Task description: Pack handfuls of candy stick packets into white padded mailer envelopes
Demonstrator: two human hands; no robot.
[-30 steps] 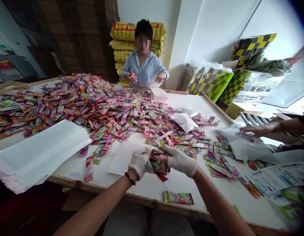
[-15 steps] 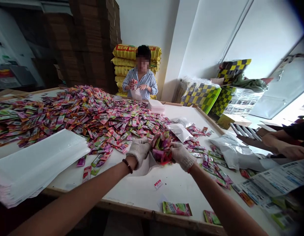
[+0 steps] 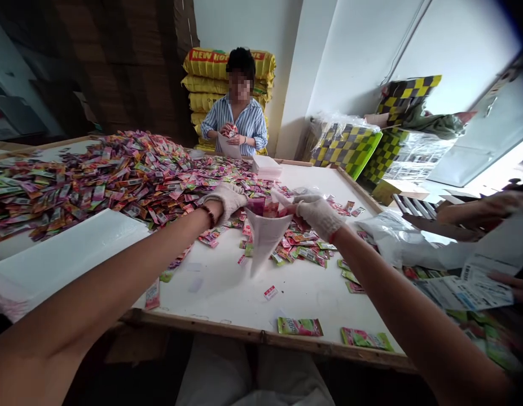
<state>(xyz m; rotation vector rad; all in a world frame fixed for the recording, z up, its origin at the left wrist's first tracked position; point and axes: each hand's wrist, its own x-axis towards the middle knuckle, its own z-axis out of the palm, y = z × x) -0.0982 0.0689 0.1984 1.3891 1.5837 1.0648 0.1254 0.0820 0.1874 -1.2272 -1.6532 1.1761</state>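
Between my two gloved hands hangs a white plastic bag [image 3: 266, 239], held up above the table, its mouth at the top and its lower end narrowing. Colourful snack packets [image 3: 270, 208] show in its opening. My left hand [image 3: 228, 201], in a knitted white glove, is closed on the bag's left upper edge. My right hand [image 3: 319, 216], gloved too, is closed at the right upper edge; its fingertips are partly hidden. Loose packets [image 3: 303, 251] lie on the table just behind and below the bag.
A big heap of packets [image 3: 117, 180] covers the left and back of the white table [image 3: 227, 293]. A stack of flat white bags [image 3: 66, 262] lies at left. Opposite, a person in a striped shirt [image 3: 236, 121] holds a bag. Another person's hands [image 3: 477, 208] handle a labelled bag at right.
Both hands have lifted the bag upright, and the packets clutched in my right hand are now in its mouth. A filled white bag behind is now mostly hidden. The view has tilted down.
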